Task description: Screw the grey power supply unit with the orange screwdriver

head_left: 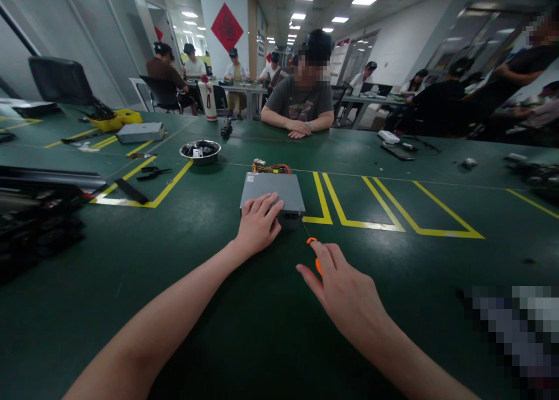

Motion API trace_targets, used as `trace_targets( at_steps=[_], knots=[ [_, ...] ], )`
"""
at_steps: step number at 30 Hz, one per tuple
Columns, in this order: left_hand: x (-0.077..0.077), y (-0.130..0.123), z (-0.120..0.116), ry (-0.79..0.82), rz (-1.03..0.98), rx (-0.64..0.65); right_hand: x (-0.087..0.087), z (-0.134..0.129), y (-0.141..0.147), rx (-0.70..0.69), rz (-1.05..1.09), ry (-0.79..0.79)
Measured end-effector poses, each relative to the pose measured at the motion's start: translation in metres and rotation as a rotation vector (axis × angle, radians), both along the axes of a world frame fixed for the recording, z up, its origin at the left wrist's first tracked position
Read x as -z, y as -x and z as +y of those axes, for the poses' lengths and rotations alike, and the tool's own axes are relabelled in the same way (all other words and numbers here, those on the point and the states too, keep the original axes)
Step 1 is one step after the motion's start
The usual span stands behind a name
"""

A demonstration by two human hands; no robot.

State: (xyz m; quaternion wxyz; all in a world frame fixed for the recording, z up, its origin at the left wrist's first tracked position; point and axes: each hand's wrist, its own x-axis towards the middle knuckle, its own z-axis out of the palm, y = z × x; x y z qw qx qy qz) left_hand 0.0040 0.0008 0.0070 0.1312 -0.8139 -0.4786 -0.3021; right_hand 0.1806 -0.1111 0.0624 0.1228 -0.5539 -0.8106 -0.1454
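A grey metal power supply box (279,189) lies on the green table, with a bundle of coloured cables (273,168) behind it. My left hand (258,222) rests on the box's near left part, fingers spread over its top. My right hand (345,278) is to the right and nearer to me, fingers round the orange handle of a screwdriver (318,266). The screwdriver's thin shaft points up and left to the box's near right corner. Whether its tip touches a screw is too small to tell.
On the green table (244,307) a metal bowl (200,151) of small parts stands back left, near another grey box (140,132) and a yellow tray (116,119). Dark machinery (39,219) sits far left. Across the table is a person (299,100) with hands together.
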Motion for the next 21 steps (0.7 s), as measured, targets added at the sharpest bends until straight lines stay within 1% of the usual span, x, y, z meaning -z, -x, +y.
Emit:
trace_targets(
  at_steps=[2, 5, 8, 12, 15, 17, 21],
  knots=[
    [0.000, 0.000, 0.000, 0.002, 0.001, 0.001, -0.006, 0.000, -0.001, 0.058, 0.018, 0.057],
    [-0.001, 0.000, -0.001, 0.003, 0.002, 0.006, -0.007, -0.001, -0.002, 0.079, -0.002, 0.059],
    [-0.001, 0.000, -0.001, 0.002, -0.005, 0.005, -0.001, -0.004, -0.002, 0.026, -0.086, 0.013],
    [-0.001, -0.001, 0.000, -0.003, -0.005, 0.011, 0.005, -0.008, -0.003, -0.067, -0.209, -0.100],
    [0.000, -0.001, 0.000, -0.007, -0.007, 0.006, 0.005, -0.007, -0.002, -0.104, -0.207, -0.101],
    [-0.001, -0.001, 0.000, -0.008, -0.008, 0.006, 0.003, -0.005, -0.001, -0.074, -0.153, -0.077],
    [-0.001, -0.001, 0.000, 0.001, -0.007, 0.007, -0.003, -0.002, 0.000, 0.048, -0.098, -0.021]
  ],
)
